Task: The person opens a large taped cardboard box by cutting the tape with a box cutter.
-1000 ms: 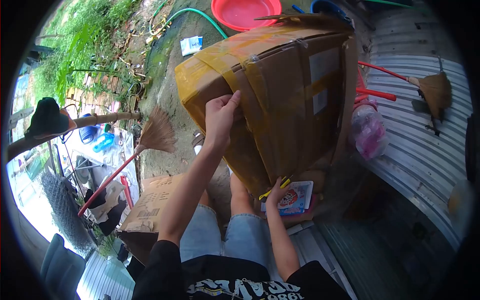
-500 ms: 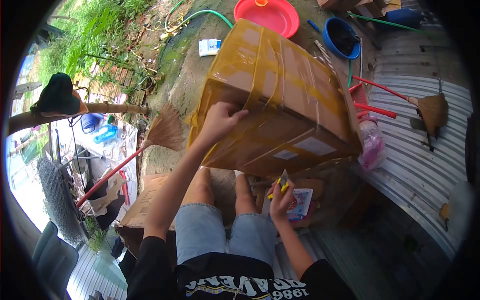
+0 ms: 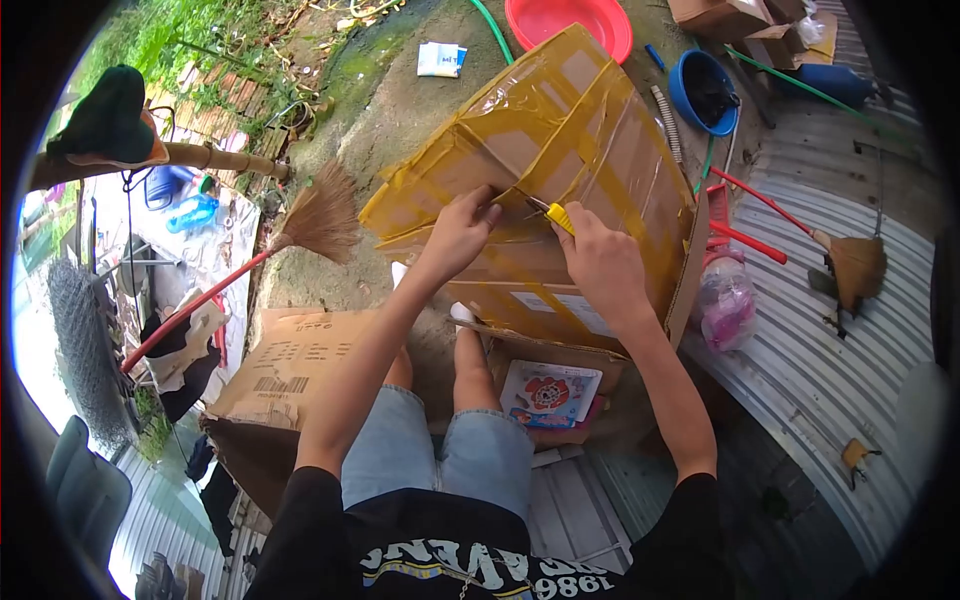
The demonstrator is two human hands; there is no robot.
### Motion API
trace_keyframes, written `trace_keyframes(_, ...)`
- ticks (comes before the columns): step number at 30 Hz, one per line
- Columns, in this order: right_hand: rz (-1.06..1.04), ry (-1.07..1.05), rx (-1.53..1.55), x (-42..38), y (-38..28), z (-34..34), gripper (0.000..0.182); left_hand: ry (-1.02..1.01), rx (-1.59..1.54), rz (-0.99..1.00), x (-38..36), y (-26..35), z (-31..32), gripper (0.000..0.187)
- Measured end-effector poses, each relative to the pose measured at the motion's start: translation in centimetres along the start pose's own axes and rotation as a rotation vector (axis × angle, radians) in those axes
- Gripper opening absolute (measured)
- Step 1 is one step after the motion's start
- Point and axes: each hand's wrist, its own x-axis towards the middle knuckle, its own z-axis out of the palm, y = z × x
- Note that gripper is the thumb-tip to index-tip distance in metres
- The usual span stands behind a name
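Note:
A large cardboard box (image 3: pixel 610 150), wrapped in yellow-brown packing tape, stands tilted before my legs. My left hand (image 3: pixel 460 235) pinches the taped edge of a panel near the box's middle, its fingertips partly hidden. In my right hand (image 3: pixel 603 265) is a yellow box cutter (image 3: pixel 560 217). Its blade points left at the taped seam, close to my left fingertips; whether it has entered the tape I cannot make out. White labels (image 3: pixel 560 308) show on the box's lower side, partly behind my right hand.
Another cardboard box (image 3: pixel 290 365) sits by my left leg. An opened box with a printed package (image 3: pixel 550 393) lies below the large one. A broom (image 3: pixel 315 220) leans at left. Behind are a red basin (image 3: pixel 590 25) and a blue bucket (image 3: pixel 690 85). Corrugated metal (image 3: pixel 800 330) borders the right.
My right hand has risen from beside my knee to the box's taped seam with the box cutter. My left hand stays at the box edge, and the box has tilted.

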Motion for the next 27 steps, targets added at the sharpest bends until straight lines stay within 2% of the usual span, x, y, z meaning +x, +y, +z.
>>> trace_keyframes(3, 0.047, -0.037, -0.043, 0.1, -0.8, -0.1, 0.019, 0.024, -0.019, 0.059, -0.2, 0.3, -0.2, 0.036)
trace_keyframes(9, 0.064, 0.0, -0.143, -0.5, -1.3, 0.3, 0.018, -0.014, 0.005, 0.029, -0.3, 0.8, -0.9, 0.05)
trace_keyframes(12, 0.099, -0.05, -0.193, -1.4, -1.0, -0.1, 0.019, 0.035, -0.02, 0.098, -0.3, 0.7, -0.7, 0.043)
trace_keyframes(16, 0.123, -0.13, -0.23, -3.0, -0.1, -0.5, 0.019, -0.021, -0.083, 0.093, -0.2, 0.6, -0.5, 0.044)
trace_keyframes(19, 0.107, -0.127, -0.29, -4.8, 1.1, -0.4, 0.018, 0.033, -0.105, 0.1, -0.4, 1.3, -0.8, 0.043)
trace_keyframes(21, 0.141, -0.174, -0.308, -6.5, 2.4, -0.1, 0.019, -0.2, -0.087, -0.201, -0.2, 1.9, -1.6, 0.044)
trace_keyframes(22, 0.169, -0.221, -0.325, -7.2, 3.0, 0.2, 0.019, -0.204, -0.085, -0.196, 0.0, 1.2, -1.3, 0.044)
trace_keyframes(24, 0.187, -0.227, -0.281, -9.1, 4.5, 0.9, 0.02, -0.007, -0.091, 0.23, 0.0, -0.4, -0.6, 0.042)
trace_keyframes(25, 0.2, -0.233, -0.241, -9.8, 5.2, 1.3, 0.02, -0.008, -0.087, 0.238, 0.1, 0.0, -1.1, 0.042)
trace_keyframes(27, 0.22, -0.234, -0.204, -11.2, 6.1, 2.1, 0.02, -0.285, -0.188, -0.15, -0.3, 0.8, -1.8, 0.04)
